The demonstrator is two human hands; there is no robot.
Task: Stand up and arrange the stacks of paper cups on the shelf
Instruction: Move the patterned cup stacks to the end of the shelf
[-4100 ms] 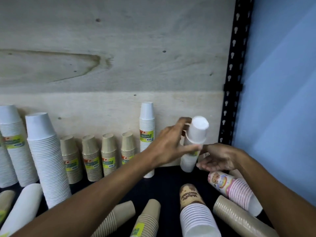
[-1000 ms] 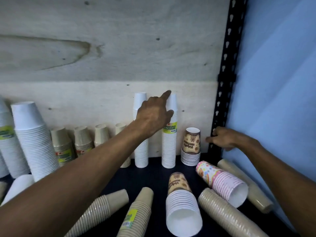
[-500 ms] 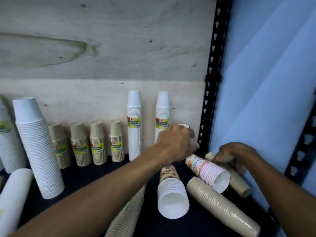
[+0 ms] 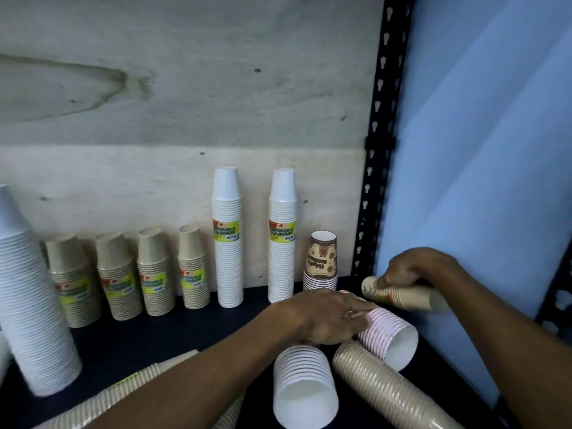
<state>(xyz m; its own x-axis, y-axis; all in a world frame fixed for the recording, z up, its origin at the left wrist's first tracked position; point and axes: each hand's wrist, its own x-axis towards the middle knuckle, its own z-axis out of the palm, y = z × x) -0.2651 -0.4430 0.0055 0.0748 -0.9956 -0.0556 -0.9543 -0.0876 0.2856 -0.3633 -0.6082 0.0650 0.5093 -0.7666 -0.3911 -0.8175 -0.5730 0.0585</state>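
Note:
Two tall white cup stacks (image 4: 227, 239) (image 4: 281, 236) and a short brown printed stack (image 4: 322, 263) stand upright against the plywood back. My left hand (image 4: 325, 315) lies over a pink-striped stack (image 4: 388, 335) that rests on its side, fingers stretched across it. My right hand (image 4: 408, 269) grips a kraft stack (image 4: 402, 295) lying near the right wall. A white-rimmed stack (image 4: 305, 385) and a long kraft stack (image 4: 390, 388) lie on their sides in front.
Several short kraft stacks (image 4: 154, 274) stand in a row at the back left, beside a big white stack (image 4: 31, 305). More kraft stacks (image 4: 123, 394) lie under my left forearm. A black slotted post (image 4: 380, 134) and a blue wall (image 4: 479, 150) bound the right side.
My left hand dropped from the back row onto the pink-striped stack. My right hand closed round the kraft stack by the wall and lifted its end a little.

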